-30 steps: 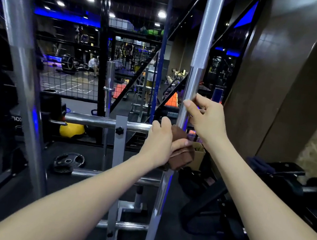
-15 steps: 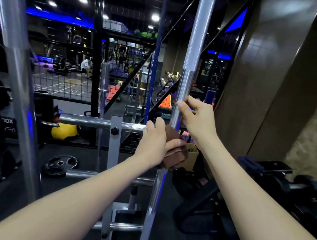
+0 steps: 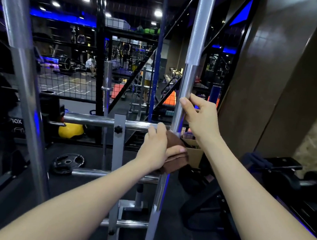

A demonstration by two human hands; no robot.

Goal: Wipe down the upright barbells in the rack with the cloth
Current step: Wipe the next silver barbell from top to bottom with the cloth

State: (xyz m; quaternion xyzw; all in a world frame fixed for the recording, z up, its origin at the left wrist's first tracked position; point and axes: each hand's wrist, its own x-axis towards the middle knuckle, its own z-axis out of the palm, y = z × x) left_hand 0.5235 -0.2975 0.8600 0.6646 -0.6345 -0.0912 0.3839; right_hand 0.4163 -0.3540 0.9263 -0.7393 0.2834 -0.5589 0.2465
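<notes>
A chrome barbell (image 3: pixel 193 50) stands upright in the middle of the view, its upper part knurled. My left hand (image 3: pixel 155 147) grips a brown cloth (image 3: pixel 176 156) wrapped round the bar's smooth shaft. Just above it, my right hand (image 3: pixel 200 115) holds the same bar with thumb and fingers curled round it. A second upright barbell (image 3: pixel 18 57) leans at the left, untouched. The grey metal rack (image 3: pixel 117 144) with horizontal chrome rails stands behind and below my hands.
A black weight plate (image 3: pixel 67 163) lies on the dark floor, with a yellow ball (image 3: pixel 70 129) behind it. A brown wall (image 3: pixel 270 74) rises on the right. Black benches and dumbbells (image 3: pixel 295 178) sit low right. Wire mesh (image 3: pixel 68 79) and other people are farther back.
The view has shifted slightly. My left hand with the cloth and my right hand keep their places on the bar, with little visible sliding.
</notes>
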